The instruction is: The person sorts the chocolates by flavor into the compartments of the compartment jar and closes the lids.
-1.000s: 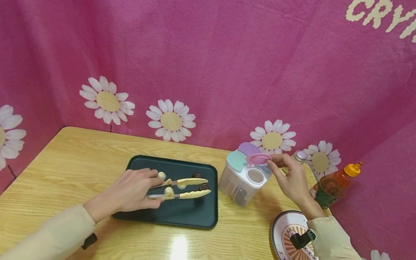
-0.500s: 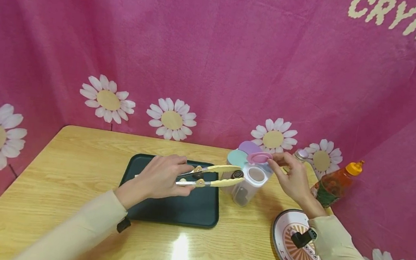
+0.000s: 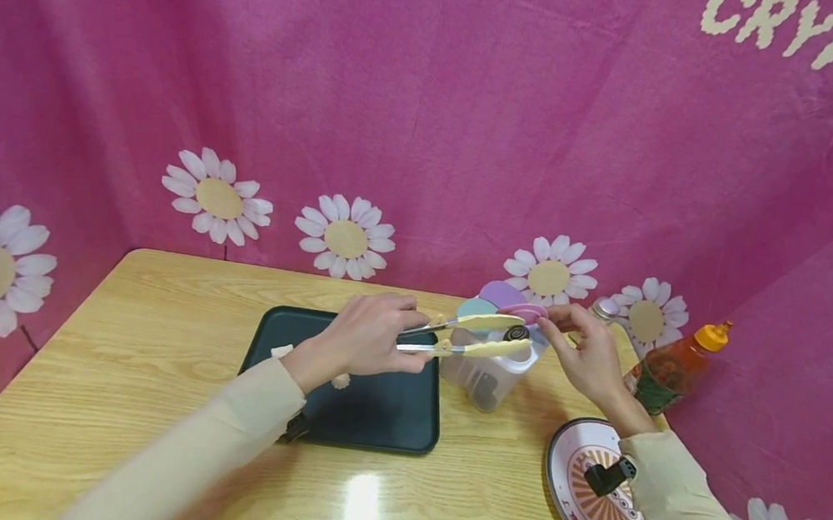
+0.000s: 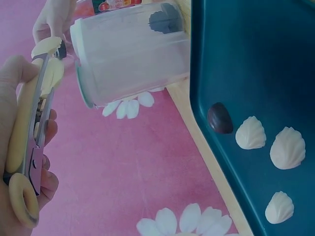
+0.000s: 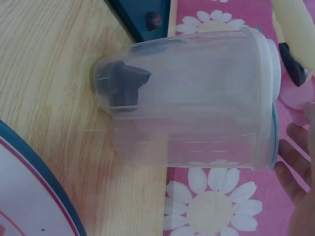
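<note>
My left hand [image 3: 371, 335] grips yellow-tipped tongs [image 3: 486, 321], which pinch a dark brown piece with a swirl [image 3: 516, 333]. The tongs' tips are above the round opening of a clear storage container [image 3: 484, 375]. With thumb and fingers, my right hand [image 3: 588, 356] holds up the container's pink flap lid [image 3: 528, 310]. Seen from the right wrist, dark pieces [image 5: 123, 86] lie in the bottom of one compartment, and the pinched piece [image 5: 292, 64] shows beside the container's top. The tongs partly hide the opening in the head view.
Left of the container lies a dark green tray [image 3: 385, 424]. Several cream shell-shaped pieces [image 4: 288, 148] and a dark piece [image 4: 219, 118] are on it. A patterned plate [image 3: 588, 511] is at the right, with a sauce bottle [image 3: 665, 372] and a small jar [image 3: 602, 310] behind.
The left hand has lifted the tongs from the tray and carried the dark piece rightward to above the container. The right hand has stayed at the raised pink lid.
</note>
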`<state>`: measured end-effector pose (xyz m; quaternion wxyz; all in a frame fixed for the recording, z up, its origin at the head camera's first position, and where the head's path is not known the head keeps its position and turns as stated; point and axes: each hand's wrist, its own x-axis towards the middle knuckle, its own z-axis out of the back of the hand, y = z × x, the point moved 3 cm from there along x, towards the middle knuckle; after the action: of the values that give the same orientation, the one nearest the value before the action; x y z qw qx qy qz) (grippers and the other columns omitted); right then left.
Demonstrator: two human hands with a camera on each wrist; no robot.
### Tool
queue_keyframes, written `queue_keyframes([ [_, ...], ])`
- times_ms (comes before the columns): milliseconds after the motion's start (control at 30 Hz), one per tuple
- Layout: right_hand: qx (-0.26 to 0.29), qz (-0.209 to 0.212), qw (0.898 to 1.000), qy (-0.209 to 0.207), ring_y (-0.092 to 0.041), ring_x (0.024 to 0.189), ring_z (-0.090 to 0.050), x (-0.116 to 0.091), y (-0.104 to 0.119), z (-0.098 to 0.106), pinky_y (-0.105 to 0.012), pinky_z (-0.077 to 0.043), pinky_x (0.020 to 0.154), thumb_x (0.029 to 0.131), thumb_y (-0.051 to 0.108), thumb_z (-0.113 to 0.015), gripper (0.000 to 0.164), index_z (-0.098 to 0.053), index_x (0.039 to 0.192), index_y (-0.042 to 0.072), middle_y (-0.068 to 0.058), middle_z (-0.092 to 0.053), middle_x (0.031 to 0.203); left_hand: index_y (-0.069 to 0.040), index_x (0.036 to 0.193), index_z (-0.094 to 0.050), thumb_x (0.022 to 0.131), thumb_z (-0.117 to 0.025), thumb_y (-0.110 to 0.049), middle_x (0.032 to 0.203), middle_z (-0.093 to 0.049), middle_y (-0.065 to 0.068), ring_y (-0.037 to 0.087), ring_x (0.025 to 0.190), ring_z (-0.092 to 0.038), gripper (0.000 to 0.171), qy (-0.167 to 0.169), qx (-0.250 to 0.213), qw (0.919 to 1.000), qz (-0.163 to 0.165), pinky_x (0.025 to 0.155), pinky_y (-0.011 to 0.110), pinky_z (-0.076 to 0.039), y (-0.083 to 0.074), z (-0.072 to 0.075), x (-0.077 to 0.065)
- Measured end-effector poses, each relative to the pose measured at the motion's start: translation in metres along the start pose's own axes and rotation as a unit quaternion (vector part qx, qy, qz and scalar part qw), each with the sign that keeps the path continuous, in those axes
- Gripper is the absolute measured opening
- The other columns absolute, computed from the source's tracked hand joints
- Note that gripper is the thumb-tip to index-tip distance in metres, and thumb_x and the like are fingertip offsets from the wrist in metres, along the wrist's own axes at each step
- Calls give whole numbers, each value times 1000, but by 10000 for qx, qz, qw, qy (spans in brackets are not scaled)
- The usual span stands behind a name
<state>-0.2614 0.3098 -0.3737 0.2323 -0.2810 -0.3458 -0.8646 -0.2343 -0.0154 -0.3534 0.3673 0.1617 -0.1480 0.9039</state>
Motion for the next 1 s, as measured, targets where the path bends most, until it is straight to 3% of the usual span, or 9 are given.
queue_keyframes([
  [500,-34,45,10000,-63,16,86,-57,0,-1,0,-10,-51,78,89,-5,-78,13,-74,100,-1,-14,-76,90,-16,124,-78,87,-78,-50,94,-69,1,10,64,-47,50,350,19,9994,22,50,19,-32,-1,-8,9],
  [767,16,88,9999,-65,14,85,-59,0,-2,-1,-6,-49,78,89,-5,-78,13,-74,101,-1,-15,-77,91,-17,123,-78,84,-81,-50,96,-71,0,10,70,-51,51,339,83,9993,154,53,18,-37,12,-1,-5],
  [1000,-68,101,9999,-95,14,84,-59,-1,-2,-1,-12,-53,77,89,-4,-79,14,-75,101,0,-14,-77,90,-13,120,-79,82,-83,-49,97,-72,2,11,72,-53,52,337,192,9989,275,56,19,-41,32,9,-25],
])
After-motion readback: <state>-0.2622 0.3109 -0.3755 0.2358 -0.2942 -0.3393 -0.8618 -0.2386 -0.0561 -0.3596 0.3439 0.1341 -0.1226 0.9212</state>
